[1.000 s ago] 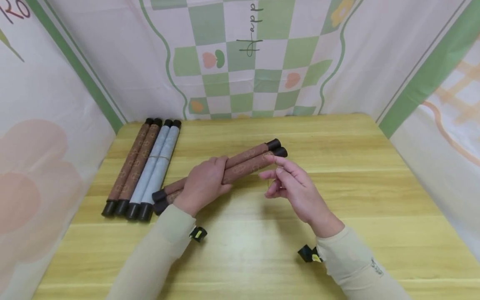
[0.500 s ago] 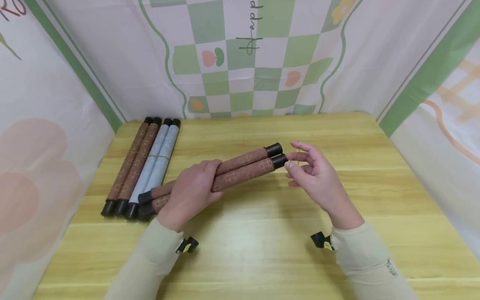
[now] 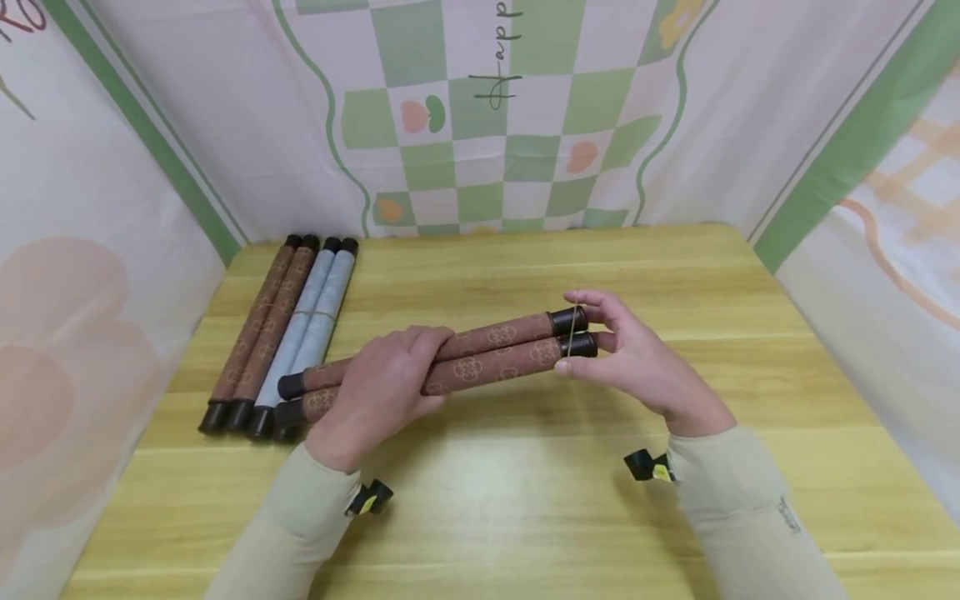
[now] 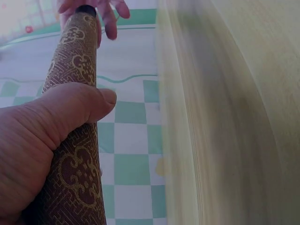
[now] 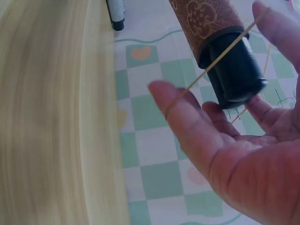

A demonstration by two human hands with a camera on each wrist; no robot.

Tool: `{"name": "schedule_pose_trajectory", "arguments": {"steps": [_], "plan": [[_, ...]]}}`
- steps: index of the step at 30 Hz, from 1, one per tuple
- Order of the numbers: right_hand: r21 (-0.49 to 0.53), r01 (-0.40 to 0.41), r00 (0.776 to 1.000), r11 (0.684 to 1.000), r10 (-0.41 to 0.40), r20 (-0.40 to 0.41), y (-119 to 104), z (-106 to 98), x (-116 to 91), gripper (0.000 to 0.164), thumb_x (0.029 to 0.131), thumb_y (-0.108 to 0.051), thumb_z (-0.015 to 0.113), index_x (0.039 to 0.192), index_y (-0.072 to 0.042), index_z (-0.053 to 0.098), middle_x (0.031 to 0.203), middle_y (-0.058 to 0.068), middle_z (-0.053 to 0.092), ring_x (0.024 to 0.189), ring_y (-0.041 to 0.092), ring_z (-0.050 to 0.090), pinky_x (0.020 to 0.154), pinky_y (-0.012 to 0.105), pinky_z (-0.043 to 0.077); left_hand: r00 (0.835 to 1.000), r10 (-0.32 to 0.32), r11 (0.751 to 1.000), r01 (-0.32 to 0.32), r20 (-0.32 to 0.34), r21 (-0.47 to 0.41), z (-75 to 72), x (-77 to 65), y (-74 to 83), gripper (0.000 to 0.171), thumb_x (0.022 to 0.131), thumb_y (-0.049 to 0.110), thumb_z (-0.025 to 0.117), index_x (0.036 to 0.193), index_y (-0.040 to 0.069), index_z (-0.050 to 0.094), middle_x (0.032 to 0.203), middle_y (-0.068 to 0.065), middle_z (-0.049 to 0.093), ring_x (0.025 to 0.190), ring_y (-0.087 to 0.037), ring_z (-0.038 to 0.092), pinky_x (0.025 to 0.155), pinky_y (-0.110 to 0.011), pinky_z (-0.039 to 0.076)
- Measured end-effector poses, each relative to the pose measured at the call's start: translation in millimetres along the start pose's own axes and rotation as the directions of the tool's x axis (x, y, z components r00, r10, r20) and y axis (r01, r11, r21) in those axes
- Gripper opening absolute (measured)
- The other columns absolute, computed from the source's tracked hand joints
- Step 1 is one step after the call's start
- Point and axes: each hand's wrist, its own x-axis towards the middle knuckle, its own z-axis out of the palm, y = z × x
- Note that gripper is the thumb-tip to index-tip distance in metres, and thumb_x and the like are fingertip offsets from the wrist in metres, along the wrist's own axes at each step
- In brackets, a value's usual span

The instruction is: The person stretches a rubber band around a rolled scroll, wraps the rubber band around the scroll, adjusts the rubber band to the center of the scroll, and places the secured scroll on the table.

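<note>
Two brown patterned scrolls [image 3: 498,367] with black end caps lie side by side, held above the table and slightly slanted. My left hand [image 3: 390,383] grips them left of their middle, its thumb across one scroll [image 4: 79,183] in the left wrist view. At their right end is my right hand [image 3: 645,362], with thumb and fingers spread apart. A thin rubber band [image 5: 220,58] is stretched over its thumb and fingertips. In the head view, the band's near strand crosses in front of the black caps [image 3: 579,344]; how far it encircles them is partly hidden.
At the left of the wooden table [image 3: 480,517] lie two more brown scrolls [image 3: 255,342] beside two light blue scrolls [image 3: 322,287] with a band around their middle. The held scrolls' left ends overlap the blue ones in view. A printed curtain [image 3: 517,200] hangs behind.
My right hand moved right past the scroll ends, then spread its fingers, stretching the rubber band at the caps. The left hand shifted slightly left, and the held scrolls are now less steeply slanted.
</note>
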Motion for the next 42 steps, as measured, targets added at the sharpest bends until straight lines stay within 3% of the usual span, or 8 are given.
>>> {"name": "schedule_pose_trajectory", "arguments": {"steps": [8, 13, 21, 27, 33, 37, 42], "plan": [[-0.087, 0.044, 0.997, 0.995, -0.038, 0.072, 0.2, 2.5, 8.0, 0.074, 0.078, -0.013, 0.091, 0.14, -0.018, 0.049, 0.13, 0.017, 0.053, 0.103, 0.033, 0.059, 0.081, 0.038, 0.059, 0.998, 0.057, 0.998, -0.057, -0.016, -0.015, -0.1, -0.2, 3.1, 0.069, 0.076, 0.027, 0.09, 0.134, 0.008, 0.059, 0.118, -0.006, 0.072, 0.098, -0.025, 0.071, 0.085, -0.045, 0.06], [-0.124, 0.042, 0.996, 0.991, -0.031, 0.088, -1.0, 1.9, 6.8, 0.069, 0.077, -0.015, 0.092, 0.132, -0.02, 0.051, 0.123, 0.017, 0.053, 0.096, 0.033, 0.058, 0.077, 0.039, 0.058, 0.998, 0.062, 0.998, -0.062, -0.015, -0.024, 0.6, -0.7, 5.1, 0.07, 0.074, 0.027, 0.091, 0.134, 0.008, 0.059, 0.118, -0.006, 0.072, 0.1, -0.025, 0.071, 0.086, -0.044, 0.059], [-0.093, -0.007, 0.998, 0.996, 0.014, 0.066, -2.6, 6.2, 4.6, 0.079, 0.077, -0.018, 0.092, 0.14, -0.017, 0.045, 0.129, 0.018, 0.052, 0.106, 0.034, 0.056, 0.085, 0.041, 0.057, 0.999, 0.047, 0.998, -0.046, 0.017, -0.032, 2.7, 0.0, 8.8, 0.074, 0.073, 0.029, 0.091, 0.135, 0.006, 0.057, 0.118, -0.008, 0.072, 0.098, -0.026, 0.071, 0.084, -0.044, 0.06], [-0.033, -0.032, 0.998, 0.999, 0.033, 0.046, 0.0, 10.4, 4.7, 0.086, 0.076, -0.015, 0.092, 0.145, -0.017, 0.041, 0.131, 0.018, 0.055, 0.111, 0.035, 0.058, 0.089, 0.04, 0.058, 0.997, 0.047, 0.999, -0.046, 0.063, -0.006, 5.9, 3.8, 12.6, 0.089, 0.071, 0.03, 0.094, 0.147, 0.01, 0.052, 0.126, -0.009, 0.07, 0.105, -0.027, 0.07, 0.085, -0.046, 0.06], [0.094, 0.001, 1.0, 0.996, -0.003, 0.018, 2.2, 17.1, 5.6, 0.091, 0.081, -0.002, 0.086, 0.153, -0.016, 0.034, 0.143, 0.019, 0.045, 0.119, 0.031, 0.057, 0.09, 0.034, 0.059, 0.996, 0.065, 0.998, -0.065, 0.055, -0.001, 9.7, 12.3, 21.2, 0.093, 0.074, 0.034, 0.093, 0.153, 0.014, 0.048, 0.126, -0.008, 0.07, 0.105, -0.027, 0.071, 0.085, -0.046, 0.059], [0.291, 0.034, 0.999, 0.956, -0.038, 0.006, 4.5, 22.2, 5.8, 0.097, 0.086, 0.008, 0.076, 0.161, -0.019, 0.02, 0.145, 0.019, 0.044, 0.118, 0.024, 0.063, 0.093, 0.032, 0.059, 0.996, 0.085, 0.996, -0.085, 0.018, -0.02, 11.3, 18.2, 27.2, 0.092, 0.076, 0.035, 0.092, 0.153, 0.013, 0.048, 0.125, -0.009, 0.071, 0.101, -0.027, 0.072, 0.083, -0.045, 0.06], [0.524, 0.078, 0.996, 0.848, -0.089, -0.005, 10.0, 25.7, 4.1, 0.088, 0.095, 0.011, 0.06, 0.163, -0.021, 0.015, 0.135, 0.015, 0.056, 0.108, 0.021, 0.07, 0.087, 0.035, 0.062, 0.997, 0.071, 0.997, -0.071, -0.001, -0.03, 10.2, 20.9, 31.0, 0.09, 0.076, 0.034, 0.091, 0.153, 0.014, 0.049, 0.125, -0.008, 0.07, 0.101, -0.026, 0.071, 0.082, -0.044, 0.06]]}}
